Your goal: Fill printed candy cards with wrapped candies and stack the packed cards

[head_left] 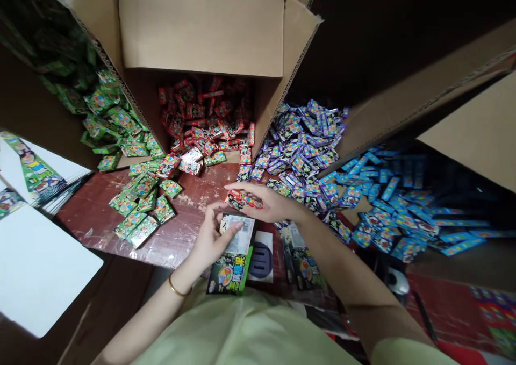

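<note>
My left hand (215, 237) is closed on a larger printed black and green box (233, 263), its thumb lying across the pale upper part. Just above that box, my right hand (271, 202) grips a small red packet (243, 200) between thumb and fingers. The fingertips of both hands are close together near the box's top end. Small green packets (139, 206) lie on the dark red table to the left of my hands. Beyond my hands, red packets (201, 134) spill from an open carton, and purple packets (300, 144) are heaped to its right.
The middle open carton (201, 26) stands at the back. Blue packets (387, 209) are piled at the right. White card sheets (44, 268) and printed sheets (34, 166) are at the left. Another black printed box (304, 263) lies beneath my right forearm on the table (189, 198).
</note>
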{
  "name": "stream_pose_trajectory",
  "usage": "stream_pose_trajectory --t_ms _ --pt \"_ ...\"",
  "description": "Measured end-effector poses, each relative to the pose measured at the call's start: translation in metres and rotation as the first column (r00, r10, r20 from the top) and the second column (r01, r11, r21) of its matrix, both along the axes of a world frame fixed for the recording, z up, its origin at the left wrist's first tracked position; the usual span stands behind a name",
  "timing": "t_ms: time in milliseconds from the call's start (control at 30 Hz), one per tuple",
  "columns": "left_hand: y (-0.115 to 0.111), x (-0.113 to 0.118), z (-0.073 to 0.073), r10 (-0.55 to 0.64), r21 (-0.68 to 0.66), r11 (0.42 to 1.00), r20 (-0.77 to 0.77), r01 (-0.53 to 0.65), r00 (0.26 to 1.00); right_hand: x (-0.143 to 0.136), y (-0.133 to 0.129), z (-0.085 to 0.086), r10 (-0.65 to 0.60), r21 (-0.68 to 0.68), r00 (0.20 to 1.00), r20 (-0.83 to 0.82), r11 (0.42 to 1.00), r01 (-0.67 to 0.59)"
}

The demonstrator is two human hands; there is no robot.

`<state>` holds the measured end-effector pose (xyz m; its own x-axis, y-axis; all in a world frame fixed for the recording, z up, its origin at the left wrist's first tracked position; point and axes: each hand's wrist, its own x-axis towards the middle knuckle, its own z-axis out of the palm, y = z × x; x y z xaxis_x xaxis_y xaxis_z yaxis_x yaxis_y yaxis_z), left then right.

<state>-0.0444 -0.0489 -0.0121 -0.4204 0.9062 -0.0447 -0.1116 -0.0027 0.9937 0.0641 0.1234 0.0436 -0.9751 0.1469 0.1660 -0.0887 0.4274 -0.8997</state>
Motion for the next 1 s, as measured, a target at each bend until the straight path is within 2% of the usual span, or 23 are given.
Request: stream_pose_trajectory --t_ms 67,100,233,300,467,567,733,800,900,1000 --pt "0.001 0.001 0.001 -0.027 0.007 1.000 0.015 0.026 1.000 0.000 0.009 0.008 0.037 -0.011 0.999 0.038 0.999 -0.037" --pt "0.001 0.002 0.001 -0.031 0.007 0.999 0.017 0.031 0.999 -0.001 0.012 0.010 0.015 -0.032 0.999 0.050 0.999 -0.013" --pt "0.001 0.001 0.003 -0.028 -0.018 0.999 0.005 0.028 1.000 -0.006 0.014 0.005 -0.197 -0.115 0.980 -0.019 0.974 0.194" --pt "0.001 0.001 0.003 -0.029 -0.029 0.999 -0.011 0.029 1.000 -0.008 0.012 0.000 -0.226 -0.126 0.973 -0.052 0.968 0.218" --pt "0.001 0.004 0.001 -0.106 -0.027 0.994 -0.011 0.106 0.994 -0.009 0.011 -0.001 -0.025 -0.075 1.000 -0.003 0.997 0.025" --pt "0.003 0.008 -0.002 -0.152 -0.039 0.987 0.010 0.153 0.988 -0.009 0.013 0.000 0.003 -0.008 1.000 -0.013 1.000 -0.003" --pt "0.004 0.012 -0.004 -0.110 -0.092 0.990 -0.051 0.105 0.993 -0.007 0.008 -0.013 0.033 0.087 0.999 -0.015 0.996 -0.032" --pt "0.003 0.010 -0.006 -0.094 -0.092 0.992 -0.075 0.086 0.993 -0.003 0.005 -0.020 -0.026 0.079 0.999 -0.029 0.996 0.028" --pt "-0.001 0.003 -0.008 -0.080 -0.099 0.992 -0.069 0.073 0.994 0.006 -0.002 -0.030 -0.196 0.037 0.979 -0.056 0.980 0.198" --pt "-0.003 -0.007 -0.009 -0.080 -0.066 0.995 -0.099 0.074 0.992 0.013 -0.010 -0.042 -0.218 -0.040 0.975 -0.054 0.976 0.216"
